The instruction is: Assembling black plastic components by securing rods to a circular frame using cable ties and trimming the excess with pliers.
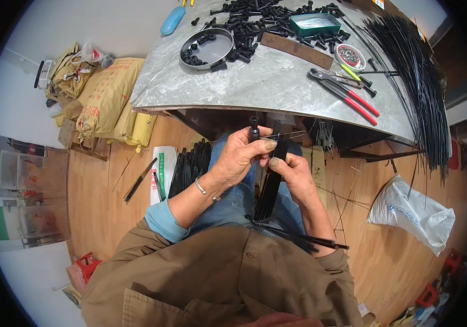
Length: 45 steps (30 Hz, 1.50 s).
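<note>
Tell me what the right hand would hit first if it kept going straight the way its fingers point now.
The right hand points up and left at the left hand, whose thumb it already nearly touches beside the small black cap. It would probably meet that thumb first, though depth is unclear.

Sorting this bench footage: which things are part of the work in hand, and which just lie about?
In hand: left hand, right hand, black cap, thin rods.
Lying about: red-handled pliers, round tin, sacks, white bag.

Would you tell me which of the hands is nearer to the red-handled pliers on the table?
The right hand. It sits below the pliers, slightly to their left, while the left hand is farther left, beyond the black bundle both hold.
</note>
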Available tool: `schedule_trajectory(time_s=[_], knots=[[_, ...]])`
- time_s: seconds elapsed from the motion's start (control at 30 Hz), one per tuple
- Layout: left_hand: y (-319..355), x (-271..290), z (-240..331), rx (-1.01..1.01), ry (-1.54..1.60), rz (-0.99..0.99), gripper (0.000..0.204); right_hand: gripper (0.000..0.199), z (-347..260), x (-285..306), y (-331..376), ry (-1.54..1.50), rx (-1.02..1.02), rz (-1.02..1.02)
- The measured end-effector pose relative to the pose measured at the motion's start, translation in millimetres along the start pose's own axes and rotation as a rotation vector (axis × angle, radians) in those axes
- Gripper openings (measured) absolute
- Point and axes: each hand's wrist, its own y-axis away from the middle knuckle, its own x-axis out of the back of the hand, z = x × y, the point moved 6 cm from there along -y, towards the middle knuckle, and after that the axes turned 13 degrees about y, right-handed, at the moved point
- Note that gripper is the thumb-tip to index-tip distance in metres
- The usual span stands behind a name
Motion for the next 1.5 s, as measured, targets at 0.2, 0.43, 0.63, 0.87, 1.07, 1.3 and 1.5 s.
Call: schedule_trajectory(time_s=[0.2, 0.43, 0.63, 0.87, 1.07, 1.3, 1.5], knots=[[2, -2, 1, -0.016, -0.061, 0.043, 0.028, 0.022, 2, -3, -2, -0.066, -0.039, 0.024], [4, -2, 5, -0.109, -0.084, 0.051, 0.021, 0.023, 7, -6, -3, -0.022, -0.055, 0.016], [5, -2, -1, -0.018, 0.074, 0.018, 0.018, 0.027, 7, -9, 2, -0.129, -0.067, -0.007], [4, -5, -1, -0.071, 0.035, 0.005, 0.017, 0.021, -8, -11, 14, 0.098, 0.003, 0.135], [4, -2, -5, -0.100, 0.044, 0.025, 0.018, 0.020, -8, -5, 11, 0.213, 0.001, 0.120], [6, -1, -7, -0.033, 0.125, 0.007, 0.017, 0.027, 1, -5, 8, 0.109, -0.002, 0.058], [8, -4, -8, -0.044, 0.129, -0.092, 0.023, 0.034, 9, -8, 11, -0.045, -0.084, -0.033]])
